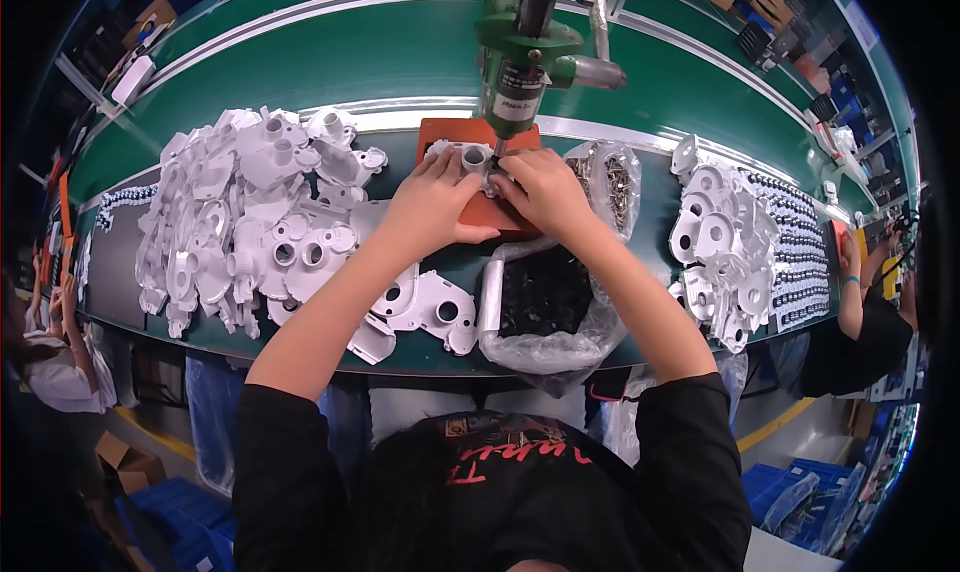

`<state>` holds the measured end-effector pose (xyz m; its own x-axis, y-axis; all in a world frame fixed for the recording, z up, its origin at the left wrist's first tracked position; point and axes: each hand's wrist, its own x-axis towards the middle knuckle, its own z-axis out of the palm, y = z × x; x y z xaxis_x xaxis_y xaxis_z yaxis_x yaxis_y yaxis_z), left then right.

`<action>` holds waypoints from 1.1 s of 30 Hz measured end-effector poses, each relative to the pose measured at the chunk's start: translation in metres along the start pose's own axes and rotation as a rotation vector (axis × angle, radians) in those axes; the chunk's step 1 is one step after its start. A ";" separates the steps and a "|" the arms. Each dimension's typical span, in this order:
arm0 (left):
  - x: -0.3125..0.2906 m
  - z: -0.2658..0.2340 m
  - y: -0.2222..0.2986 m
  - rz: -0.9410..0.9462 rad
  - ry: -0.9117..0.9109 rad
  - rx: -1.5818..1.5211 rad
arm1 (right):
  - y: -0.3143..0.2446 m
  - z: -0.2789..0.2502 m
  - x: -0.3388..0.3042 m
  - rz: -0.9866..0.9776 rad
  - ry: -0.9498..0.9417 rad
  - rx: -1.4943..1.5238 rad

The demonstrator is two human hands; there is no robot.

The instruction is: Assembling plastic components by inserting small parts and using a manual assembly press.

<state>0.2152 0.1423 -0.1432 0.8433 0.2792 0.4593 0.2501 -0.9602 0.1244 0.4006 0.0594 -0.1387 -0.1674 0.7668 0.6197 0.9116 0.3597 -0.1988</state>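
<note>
White plastic is forming the part (pixel 474 158) that is lying on the orange base (pixel 488 214), right beneath the tip of the green press (pixel 520 40). The left hand (pixel 432 208) is grasping its left side with the fingers; the right hand (pixel 545 185) is bending its fingers in at the part's right edge, and I cannot tell whether they are pinching something small. Fingertips are lying so near the tip that a badly timed stroke could be catching them; a part sitting skewed could be cracking or taking the load crookedly. Counting: one press, one base and one part are standing in work; two clear bags are lying on the table (pixel 658 194), one holding black pieces (pixel 545 294), one small metal pieces (pixel 622 194). Two piles of white parts (pixel 205 187) are overlapping too much for counting.
</note>
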 end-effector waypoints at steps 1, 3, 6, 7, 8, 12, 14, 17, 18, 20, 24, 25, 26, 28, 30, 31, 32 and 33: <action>0.000 -0.001 0.001 -0.009 -0.009 0.022 | -0.002 0.001 0.000 0.021 -0.003 -0.028; 0.001 -0.001 0.002 -0.007 -0.007 0.016 | -0.005 0.001 0.000 0.022 -0.003 -0.055; -0.001 -0.001 0.000 -0.012 -0.006 0.014 | -0.009 0.006 0.002 0.048 0.027 -0.065; 0.000 0.000 0.001 -0.013 -0.008 0.009 | -0.010 0.006 0.002 0.079 0.054 -0.056; 0.000 0.000 0.001 -0.006 -0.009 0.004 | -0.010 0.007 0.002 0.086 0.055 -0.062; 0.001 -0.001 0.003 -0.019 -0.009 0.012 | -0.010 0.016 0.000 0.176 0.090 -0.032; 0.002 -0.003 0.004 -0.040 -0.039 0.019 | -0.010 0.015 -0.001 0.166 0.117 -0.041; 0.001 -0.003 0.003 -0.030 -0.027 -0.005 | -0.013 0.009 0.002 0.161 0.037 -0.074; 0.000 -0.002 0.003 -0.037 -0.029 -0.008 | -0.016 0.004 0.000 0.129 0.080 -0.122; 0.001 -0.002 0.003 -0.041 -0.026 -0.014 | -0.023 -0.013 -0.003 0.094 0.121 -0.177; 0.000 -0.004 0.001 -0.023 -0.012 -0.004 | -0.015 -0.055 -0.034 0.314 0.175 0.044; -0.001 -0.005 0.003 -0.020 -0.011 -0.004 | -0.004 -0.067 -0.046 0.423 0.231 -0.065; -0.002 -0.004 0.004 -0.028 -0.010 -0.001 | 0.009 -0.072 -0.058 0.529 0.288 -0.168; 0.001 -0.003 0.004 -0.005 0.005 -0.012 | 0.030 -0.079 -0.084 0.585 0.149 -0.262; 0.000 -0.004 0.003 -0.012 0.000 -0.008 | 0.033 -0.070 -0.091 0.610 0.114 -0.232; -0.001 -0.004 0.004 -0.018 -0.004 -0.008 | 0.031 -0.068 -0.090 0.593 0.113 -0.247; -0.001 -0.003 0.004 -0.025 -0.002 -0.007 | 0.030 -0.067 -0.089 0.575 0.112 -0.260; -0.001 -0.001 0.003 -0.018 0.021 -0.022 | 0.029 -0.068 -0.087 0.568 0.108 -0.258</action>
<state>0.2149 0.1396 -0.1424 0.8284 0.2967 0.4751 0.2548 -0.9550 0.1520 0.4668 -0.0332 -0.1473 0.3960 0.7375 0.5471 0.9104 -0.2376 -0.3386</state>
